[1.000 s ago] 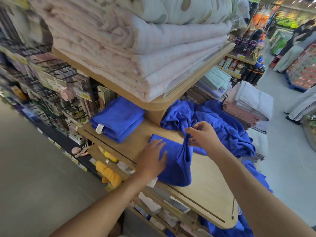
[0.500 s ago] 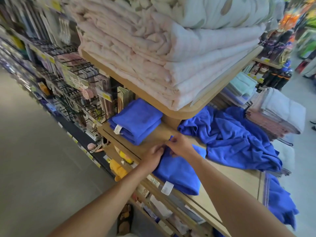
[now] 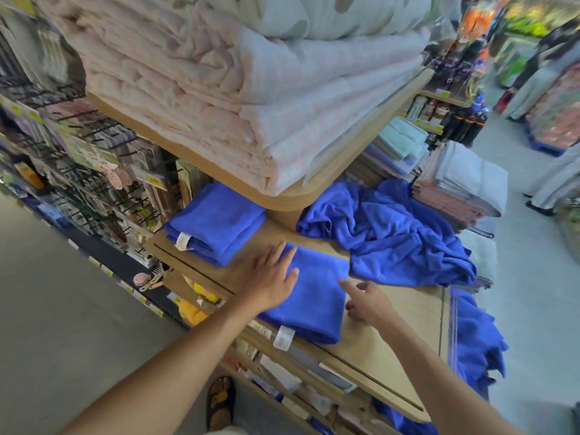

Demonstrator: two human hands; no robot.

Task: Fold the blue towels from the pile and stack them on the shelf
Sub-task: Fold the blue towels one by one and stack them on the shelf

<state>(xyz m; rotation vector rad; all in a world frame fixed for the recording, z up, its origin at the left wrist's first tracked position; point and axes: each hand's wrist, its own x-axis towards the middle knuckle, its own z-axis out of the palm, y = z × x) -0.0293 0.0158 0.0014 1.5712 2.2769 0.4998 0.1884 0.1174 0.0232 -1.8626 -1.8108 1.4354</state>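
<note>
My fingers (image 3: 284, 257) spread flat: left hand (image 3: 272, 279) presses folded blue towel (image 3: 310, 296), frame centre; right hand (image 3: 365, 301) open beside it, possibly touching shelf (image 3: 405, 312).

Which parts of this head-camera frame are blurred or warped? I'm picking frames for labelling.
Head view: sharpest around the folded blue towel and both hands, left hand, right hand; the left rack of hanging goods and the far aisle are smeared; wide-angle bending tilts the wooden shelf; lighting even, no glare.

white tags on blue towels and yellow shelf-edge price labels, print too blurred to read
</note>
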